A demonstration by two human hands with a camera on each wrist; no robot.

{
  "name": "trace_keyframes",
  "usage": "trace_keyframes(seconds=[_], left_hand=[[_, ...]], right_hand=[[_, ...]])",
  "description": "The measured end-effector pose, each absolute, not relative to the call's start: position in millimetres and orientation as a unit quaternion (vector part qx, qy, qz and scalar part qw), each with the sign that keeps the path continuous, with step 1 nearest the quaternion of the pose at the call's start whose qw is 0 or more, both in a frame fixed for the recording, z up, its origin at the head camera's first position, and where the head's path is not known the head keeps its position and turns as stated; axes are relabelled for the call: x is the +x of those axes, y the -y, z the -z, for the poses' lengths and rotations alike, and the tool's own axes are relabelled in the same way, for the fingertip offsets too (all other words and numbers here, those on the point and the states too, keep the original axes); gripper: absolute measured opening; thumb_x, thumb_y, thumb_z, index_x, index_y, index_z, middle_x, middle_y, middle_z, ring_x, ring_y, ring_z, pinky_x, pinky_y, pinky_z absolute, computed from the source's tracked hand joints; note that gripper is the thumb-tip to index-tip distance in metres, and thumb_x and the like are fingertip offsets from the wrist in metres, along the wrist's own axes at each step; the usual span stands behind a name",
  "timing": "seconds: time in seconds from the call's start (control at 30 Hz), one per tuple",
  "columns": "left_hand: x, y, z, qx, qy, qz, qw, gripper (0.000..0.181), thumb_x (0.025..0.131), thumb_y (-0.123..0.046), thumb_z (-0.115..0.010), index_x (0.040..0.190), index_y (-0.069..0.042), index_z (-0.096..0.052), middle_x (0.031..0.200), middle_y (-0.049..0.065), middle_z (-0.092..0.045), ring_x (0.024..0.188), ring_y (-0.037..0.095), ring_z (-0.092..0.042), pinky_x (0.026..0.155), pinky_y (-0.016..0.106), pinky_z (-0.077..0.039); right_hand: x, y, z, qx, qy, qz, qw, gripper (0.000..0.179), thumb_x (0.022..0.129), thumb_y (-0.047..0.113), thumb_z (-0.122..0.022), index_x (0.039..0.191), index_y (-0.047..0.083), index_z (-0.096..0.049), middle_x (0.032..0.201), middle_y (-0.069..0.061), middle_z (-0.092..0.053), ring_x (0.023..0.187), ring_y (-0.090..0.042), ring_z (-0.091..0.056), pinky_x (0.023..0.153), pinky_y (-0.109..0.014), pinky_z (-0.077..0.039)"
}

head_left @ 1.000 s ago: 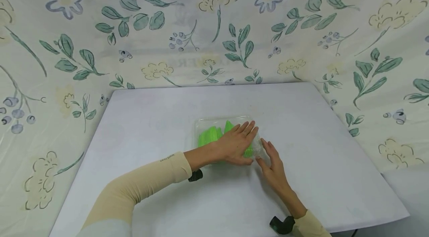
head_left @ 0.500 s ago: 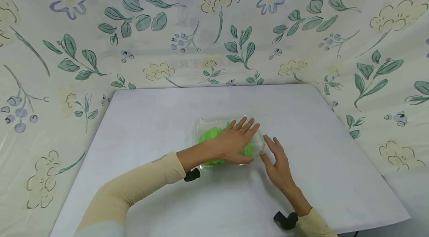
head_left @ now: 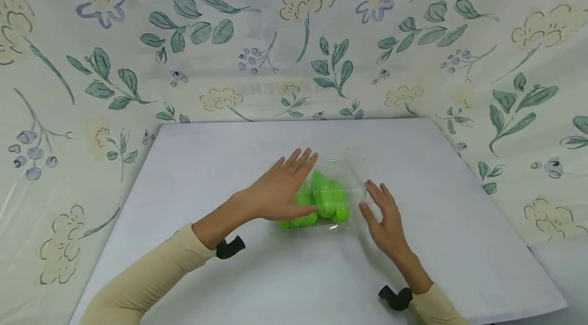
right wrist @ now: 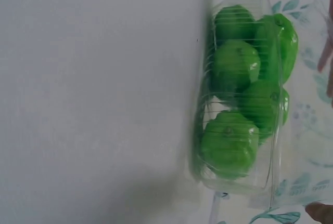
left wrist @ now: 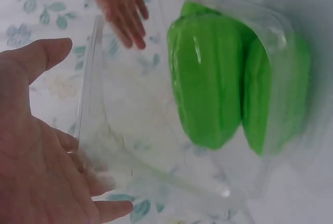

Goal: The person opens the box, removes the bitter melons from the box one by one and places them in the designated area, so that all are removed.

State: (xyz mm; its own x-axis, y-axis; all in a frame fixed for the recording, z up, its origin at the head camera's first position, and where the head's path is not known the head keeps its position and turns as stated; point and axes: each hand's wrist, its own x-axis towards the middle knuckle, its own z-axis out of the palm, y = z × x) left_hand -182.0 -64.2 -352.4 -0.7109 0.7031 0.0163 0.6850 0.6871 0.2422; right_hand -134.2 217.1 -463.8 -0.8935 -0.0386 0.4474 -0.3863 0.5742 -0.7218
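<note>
A clear plastic clamshell box (head_left: 356, 182) sits mid-table with several green, ridged, elongated vegetables (head_left: 323, 195) inside. They bulge past the box rim in the right wrist view, where their rounded stem ends (right wrist: 229, 143) show. My left hand (head_left: 275, 190) is over the box's left part, fingers straight and spread, covering some of the contents. In the left wrist view that hand (left wrist: 41, 146) is beside a tilted clear plastic panel (left wrist: 135, 156); contact is hard to tell. Just off the box's right end is my right hand (head_left: 386, 220), fingers extended and holding nothing.
The white tabletop (head_left: 216, 161) extends around the box. A floral cloth (head_left: 275, 75) hangs behind and along the sides of the table. Dark wrist cameras (head_left: 231, 247) stick out near both wrists.
My left hand has moved left across the box, uncovering the vegetables on its right side. The right hand has shifted slightly right.
</note>
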Motion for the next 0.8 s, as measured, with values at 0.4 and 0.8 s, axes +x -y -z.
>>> trace_keyframes(seconds=[0.4, 0.8], left_hand=[[-169.7, 124.9, 355.4, 0.315, -0.934, -0.164, 0.042, 0.109, 0.088, -0.061, -0.061, 0.157, -0.005, 0.003, 0.163, 0.013, 0.000, 0.148, 0.027, 0.003, 0.115, 0.055, -0.014], [-158.2, 146.5, 400.5, 0.237, -0.944, -0.217, 0.070, 0.113, 0.088, -0.060, -0.063, 0.153, 0.010, -0.001, 0.159, 0.025, -0.007, 0.147, 0.035, -0.009, 0.114, 0.053, -0.020]], right_hand=[[-145.4, -221.3, 453.3, 0.170, 0.858, -0.422, 0.239, 0.044, 0.092, 0.002, -0.063, 0.135, -0.005, -0.055, 0.141, -0.021, -0.051, 0.139, -0.044, -0.030, 0.105, -0.071, -0.019], [-160.4, -221.6, 439.2, 0.188, 0.852, -0.418, 0.254, 0.039, 0.094, 0.003, -0.061, 0.132, -0.006, -0.058, 0.139, -0.021, -0.053, 0.138, -0.044, -0.033, 0.107, -0.068, -0.019]])
